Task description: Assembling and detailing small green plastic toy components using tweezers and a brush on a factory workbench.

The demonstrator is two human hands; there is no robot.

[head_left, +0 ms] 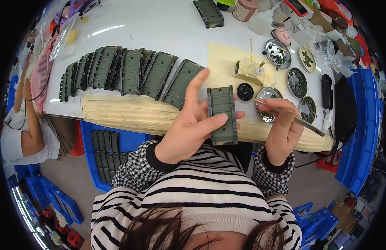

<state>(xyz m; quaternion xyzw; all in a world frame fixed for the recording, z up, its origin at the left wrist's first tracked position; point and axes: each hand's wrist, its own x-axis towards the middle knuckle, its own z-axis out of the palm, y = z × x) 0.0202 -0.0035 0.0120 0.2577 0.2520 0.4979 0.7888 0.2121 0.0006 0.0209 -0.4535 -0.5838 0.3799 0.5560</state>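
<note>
Left hand point(189, 125) grip pinching green tracked hull point(222, 114), right hand point(283, 129) pinching thin tool point(301, 121), its tip blurred.

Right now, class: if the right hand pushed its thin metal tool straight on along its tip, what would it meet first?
Probably the green tank-shaped model part in the left hand; the right hand's tool tip points there, though depth is unclear.

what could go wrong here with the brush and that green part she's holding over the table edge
1. The left hand pinches the green track part with few fingers beyond the table's front edge; a slip could drop it toward the blue bin or the floor.
2. The right hand works a thin brush just above the open paint dishes; a nudge might tip one.
3. The row of finished green parts leans overlapped; a bump could topple it.
</note>
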